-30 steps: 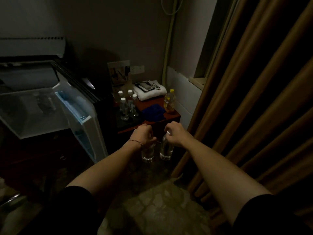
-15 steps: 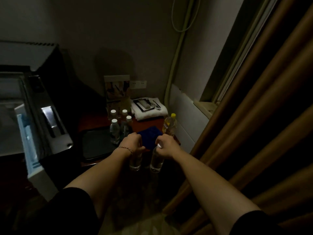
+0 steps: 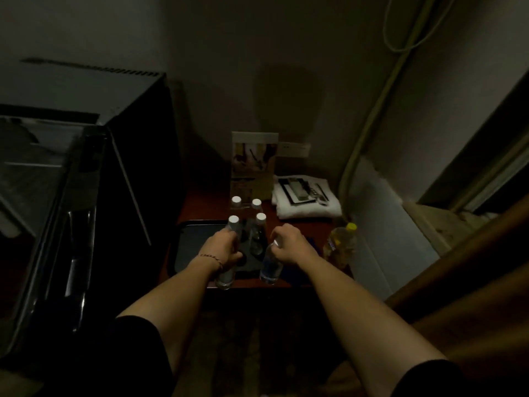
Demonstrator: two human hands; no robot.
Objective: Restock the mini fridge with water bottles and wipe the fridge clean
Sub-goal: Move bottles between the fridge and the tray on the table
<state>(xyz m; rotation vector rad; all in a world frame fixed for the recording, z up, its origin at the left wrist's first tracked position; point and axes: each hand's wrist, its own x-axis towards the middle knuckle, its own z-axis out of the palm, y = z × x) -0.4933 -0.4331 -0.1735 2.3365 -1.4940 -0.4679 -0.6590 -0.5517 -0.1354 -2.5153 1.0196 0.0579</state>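
Observation:
My left hand (image 3: 221,250) grips a clear water bottle (image 3: 226,277) by its top, over the front edge of a small red-brown table (image 3: 200,209). My right hand (image 3: 289,246) holds a second water bottle (image 3: 270,267) the same way, just to the right. Several more white-capped water bottles (image 3: 259,224) stand on the table behind my hands, partly on a dark tray (image 3: 190,245). The black mini fridge (image 3: 134,173) stands at the left with its door (image 3: 54,224) open toward me; its inside is too dark to make out.
A yellow-capped bottle of yellow liquid (image 3: 340,245) stands at the table's right front corner. A folded white towel (image 3: 307,203) with small dark items lies at the back right, a leaflet stand (image 3: 253,161) behind the bottles. Brown curtains (image 3: 472,282) hang at the right.
I have moved toward the table and the view has swung right, away from the fridge. Both hands, each holding a bottle, now hang over the table's front edge.

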